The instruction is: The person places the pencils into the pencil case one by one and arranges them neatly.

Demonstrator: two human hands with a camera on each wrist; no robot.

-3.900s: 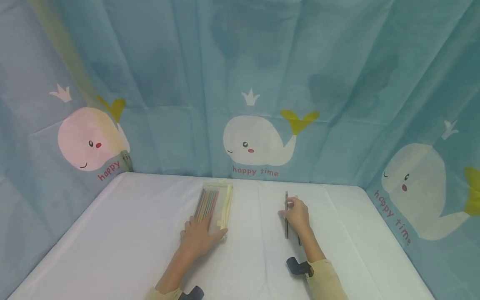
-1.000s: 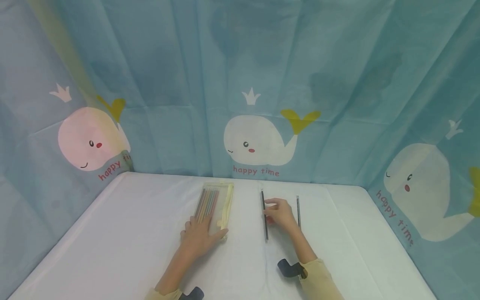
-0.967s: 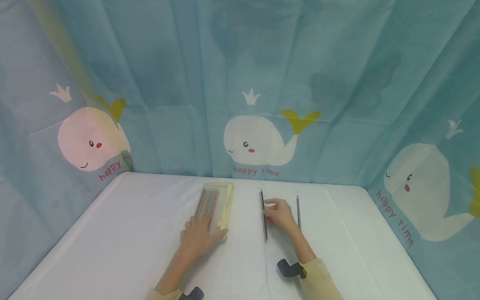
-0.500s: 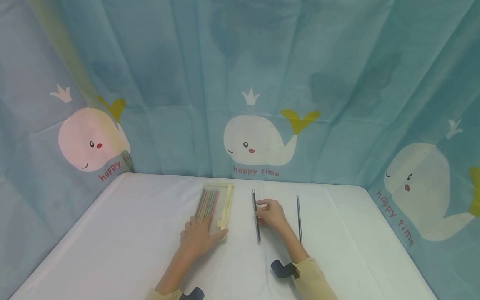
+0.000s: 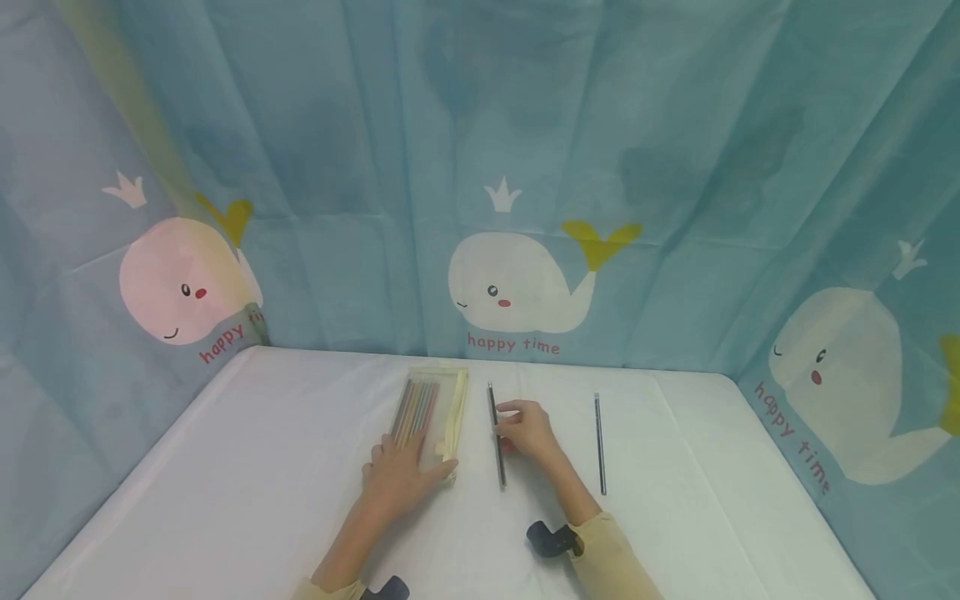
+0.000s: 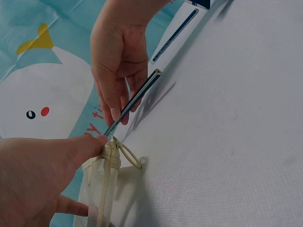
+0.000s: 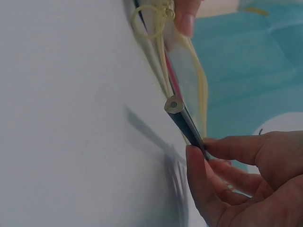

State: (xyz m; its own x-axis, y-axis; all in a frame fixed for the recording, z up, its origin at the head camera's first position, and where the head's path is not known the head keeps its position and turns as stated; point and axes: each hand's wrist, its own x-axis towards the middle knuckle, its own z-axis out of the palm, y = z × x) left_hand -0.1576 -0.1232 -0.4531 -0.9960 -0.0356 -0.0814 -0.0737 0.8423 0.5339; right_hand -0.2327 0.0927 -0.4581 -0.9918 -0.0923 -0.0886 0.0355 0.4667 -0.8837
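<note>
In the head view my left hand (image 5: 399,479) rests with fingers spread on a clear pencil case (image 5: 447,400) with a pale yellow zipper. Several pencils (image 5: 415,408) lie inside it. The left thumb (image 6: 87,145) is at the case's zipper edge, beside the zipper pull (image 7: 168,12). To the right of the case, my right hand (image 5: 528,429) pinches a dark striped pencil (image 5: 499,458) between thumb and fingers. The right wrist view shows this pencil raised above the cloth, its flat end (image 7: 174,104) towards the camera.
Farther right, a second dark pencil (image 5: 600,450) lies on the white-covered table (image 5: 690,500). A blue curtain (image 5: 337,167) printed with whales hangs behind and at both sides of the table.
My right hand has picked up the pencil and carried it left towards the pencil case, away from the second pencil. The left hand stays on the case.
</note>
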